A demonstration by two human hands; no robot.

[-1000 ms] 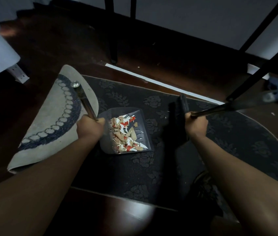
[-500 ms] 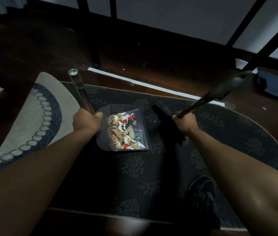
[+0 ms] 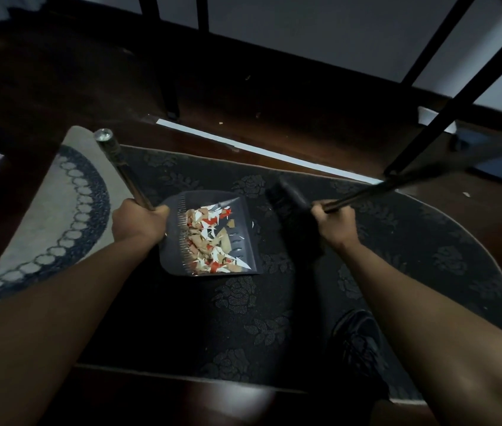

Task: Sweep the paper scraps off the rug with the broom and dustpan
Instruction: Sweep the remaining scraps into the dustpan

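Paper scraps [image 3: 213, 239] fill the dustpan [image 3: 243, 259]; no legible writing.

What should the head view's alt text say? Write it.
Left hand holds a dark plastic dustpan full of red, white and tan paper scraps on a dark floral rug; right hand grips a black broom beside it.

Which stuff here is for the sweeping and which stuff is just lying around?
For the sweeping:
dustpan, gripped by left hand
paper scraps in it
broom, gripped by right hand
dark rug

Just lying around:
pale rug
white strip
black frame legs
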